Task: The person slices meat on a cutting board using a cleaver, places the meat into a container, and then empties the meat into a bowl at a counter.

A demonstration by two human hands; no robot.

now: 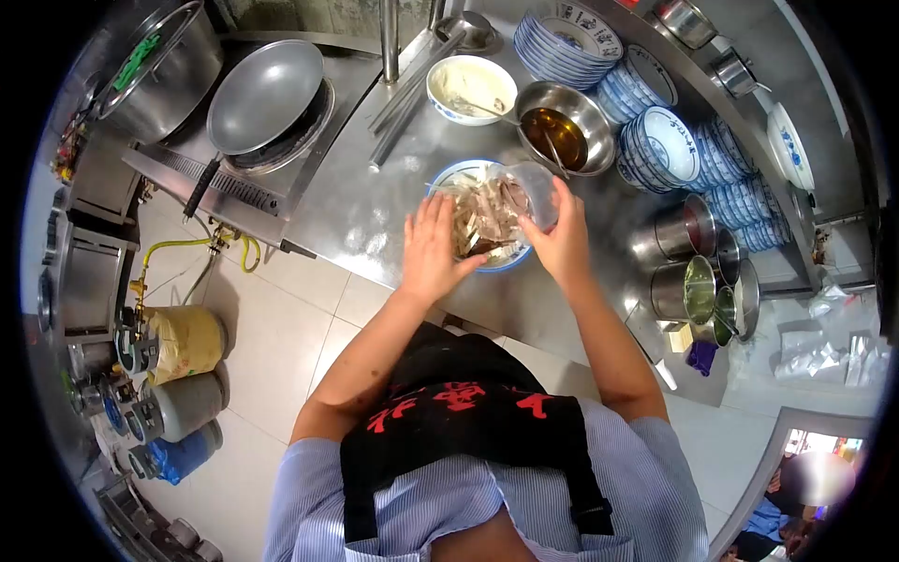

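A blue-rimmed bowl (514, 263) stands on the steel counter in front of me. It is filled with pale strips and brownish slices of what looks like cooked meat (489, 211). Tilted over its right side is a translucent plastic tub (532, 190), which my right hand (564, 236) grips between thumb and fingers. My left hand (432, 245) lies along the bowl's left edge, fingers stretched out and thumb spread. Just beyond are a white bowl of creamy paste (471, 84) and a steel bowl of dark amber liquid (552, 136) with a spoon in it.
Stacked blue-and-white bowls (658, 150) line the back right. Steel pots (676, 288) with sauces and greens stand right of me. On the left a wok (266, 96) rests on a stove beside a large stockpot (169, 80). Gas cylinders (183, 405) stand on the tiled floor.
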